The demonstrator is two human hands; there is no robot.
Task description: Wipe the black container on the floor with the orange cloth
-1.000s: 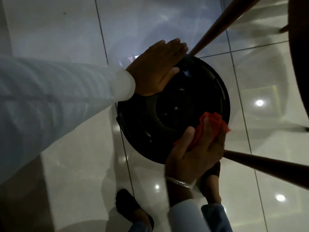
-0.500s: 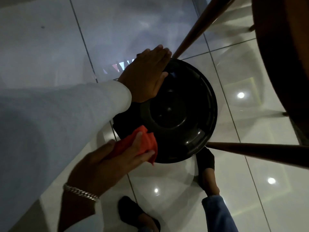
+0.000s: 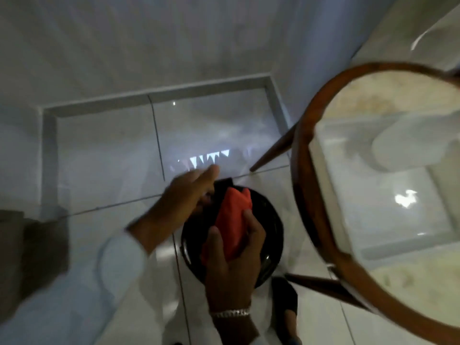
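Two hands work over the floor here, and the picture is smeared with motion. Furthest left, the left hand [image 3: 186, 195] reaches across the tiled floor [image 3: 104, 150] with its fingers stretched out flat and holding nothing; its fingertips lie at the far-left rim of the black container [image 3: 271, 235], though the blur leaves it unclear whether the palm presses on the rim or only hovers there. The container sits on the tiles directly below the camera, round and glossy, just beside the legs of the wooden glass-topped table [image 3: 306, 200] to the right. Above its middle, the right hand [image 3: 231, 265] has thumb and fingers closed around the orange cloth [image 3: 232, 220], which stands up bunched from the grip. The cloth looks soft and limp, best kept wadded in the palm. The container seems light, stiff and slick, likely to slide on polished tile, so bracing its rim seems wise.
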